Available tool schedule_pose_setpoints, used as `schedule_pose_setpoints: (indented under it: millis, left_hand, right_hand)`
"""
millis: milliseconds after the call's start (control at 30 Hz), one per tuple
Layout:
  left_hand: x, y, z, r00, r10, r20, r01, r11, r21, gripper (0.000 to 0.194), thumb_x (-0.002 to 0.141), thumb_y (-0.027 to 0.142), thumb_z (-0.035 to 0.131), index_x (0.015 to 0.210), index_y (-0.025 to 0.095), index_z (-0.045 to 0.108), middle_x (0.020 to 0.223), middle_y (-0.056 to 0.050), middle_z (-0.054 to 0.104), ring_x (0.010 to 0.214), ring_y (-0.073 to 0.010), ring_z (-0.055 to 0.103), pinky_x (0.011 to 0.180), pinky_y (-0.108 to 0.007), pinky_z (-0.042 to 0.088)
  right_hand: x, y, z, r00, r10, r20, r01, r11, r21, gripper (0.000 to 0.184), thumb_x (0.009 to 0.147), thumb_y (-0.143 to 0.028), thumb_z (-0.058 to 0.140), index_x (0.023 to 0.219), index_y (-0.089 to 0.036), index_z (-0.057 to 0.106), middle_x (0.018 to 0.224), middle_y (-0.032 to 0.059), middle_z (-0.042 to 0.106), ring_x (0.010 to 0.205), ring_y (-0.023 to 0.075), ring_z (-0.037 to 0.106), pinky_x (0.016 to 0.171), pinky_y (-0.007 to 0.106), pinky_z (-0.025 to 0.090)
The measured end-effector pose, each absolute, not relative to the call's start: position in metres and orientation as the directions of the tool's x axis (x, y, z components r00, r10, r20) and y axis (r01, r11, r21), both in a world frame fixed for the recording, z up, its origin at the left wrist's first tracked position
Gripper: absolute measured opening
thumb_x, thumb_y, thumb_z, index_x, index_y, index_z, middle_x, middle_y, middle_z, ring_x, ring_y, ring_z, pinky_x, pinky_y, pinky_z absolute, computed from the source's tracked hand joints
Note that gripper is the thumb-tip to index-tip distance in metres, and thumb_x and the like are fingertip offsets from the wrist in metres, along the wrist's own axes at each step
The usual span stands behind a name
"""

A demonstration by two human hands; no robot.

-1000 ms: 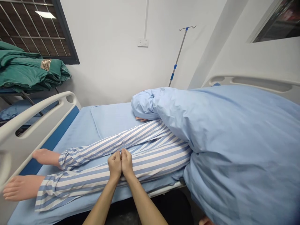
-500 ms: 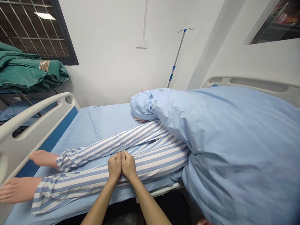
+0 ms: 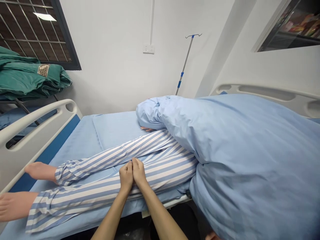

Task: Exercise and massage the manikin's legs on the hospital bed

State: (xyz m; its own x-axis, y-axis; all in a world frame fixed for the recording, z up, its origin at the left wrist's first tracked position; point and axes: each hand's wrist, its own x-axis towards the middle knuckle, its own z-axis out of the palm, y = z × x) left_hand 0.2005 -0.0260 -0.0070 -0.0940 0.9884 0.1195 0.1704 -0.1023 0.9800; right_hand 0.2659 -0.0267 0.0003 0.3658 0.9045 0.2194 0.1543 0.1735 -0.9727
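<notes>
My left hand (image 3: 126, 176) and my right hand (image 3: 139, 173) lie side by side, palms down, fingertips touching, on the striped trouser leg (image 3: 100, 190) of a mannequin lying on a hospital bed. Neither hand holds anything, and the fingers are closed together. The blue-and-white pyjama legs run left to bare feet (image 3: 40, 171) near the bed's side rail. A light blue quilt (image 3: 237, 160) hides the figure's upper body, with only a hand (image 3: 146, 129) showing beneath its edge.
A white and blue bed rail (image 3: 37, 130) runs along the left, with a white bed panel (image 3: 275, 95) at the right. Blue sheets (image 3: 117, 130) cover the mattress. A drip pole (image 3: 184, 63) and wall socket (image 3: 148, 49) stand behind; folded green cloth (image 3: 25, 75) lies at the left by a barred window (image 3: 32, 33).
The whole scene has drifted left and the feet sit further toward the frame edge. My hands remain on the trouser leg, shifted slightly right in the view.
</notes>
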Motion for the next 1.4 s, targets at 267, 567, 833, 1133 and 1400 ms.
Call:
schedule_pose_setpoints:
  millis: [267,567,833,1133,1400]
  left_hand:
    - [0.201,-0.027,-0.007,-0.038,0.991,0.128,0.167,-0.120,0.979,0.042,0.077,0.048,0.043,0.048,0.018,0.042,0.047,0.004,0.038,0.051,-0.0100,0.033,0.052,-0.023,0.028]
    - [0.227,-0.027,0.007,-0.099,0.990,0.101,0.115,-0.089,0.989,0.042,0.079,0.044,0.043,0.047,0.019,0.034,0.044,0.005,0.034,0.047,-0.0086,0.031,0.048,-0.023,0.026]
    - [0.229,-0.026,-0.004,-0.115,0.989,0.092,0.153,-0.074,0.985,0.041,0.079,0.044,0.043,0.047,0.018,0.040,0.045,0.003,0.041,0.049,-0.0100,0.036,0.049,-0.023,0.028]
    - [0.229,-0.026,-0.006,-0.106,0.988,0.109,0.138,-0.094,0.986,0.041,0.078,0.046,0.044,0.048,0.019,0.038,0.045,0.005,0.035,0.049,-0.0091,0.031,0.049,-0.023,0.026]
    - [0.251,-0.028,0.011,-0.138,0.988,0.075,0.054,-0.068,0.996,0.040,0.078,0.043,0.043,0.047,0.020,0.033,0.045,0.005,0.033,0.047,-0.0083,0.030,0.047,-0.023,0.026]
  right_hand:
    - [0.282,-0.033,0.003,0.257,0.914,0.314,0.389,0.199,-0.899,0.037,0.090,-0.035,0.032,0.058,-0.019,0.040,0.054,-0.0029,0.043,0.053,0.0111,0.039,0.053,0.024,0.027]
    - [0.293,-0.034,-0.002,0.352,0.912,0.210,0.039,0.210,-0.977,0.037,0.087,-0.043,0.037,0.058,-0.020,0.035,0.053,-0.0051,0.035,0.050,0.0099,0.034,0.050,0.023,0.030]
    - [0.292,-0.035,0.011,0.355,0.898,0.260,0.289,0.160,-0.944,0.037,0.088,-0.040,0.035,0.057,-0.020,0.038,0.053,-0.0028,0.043,0.053,0.0113,0.038,0.052,0.024,0.028]
    - [0.308,-0.038,0.008,0.247,0.915,0.320,0.356,0.221,-0.908,0.037,0.089,-0.038,0.034,0.058,-0.019,0.039,0.053,-0.0034,0.042,0.052,0.0105,0.038,0.051,0.023,0.027]
    - [0.313,-0.037,0.002,0.334,0.905,0.264,0.150,0.226,-0.963,0.036,0.088,-0.041,0.036,0.059,-0.020,0.036,0.055,-0.0042,0.038,0.053,0.0102,0.035,0.051,0.022,0.030]
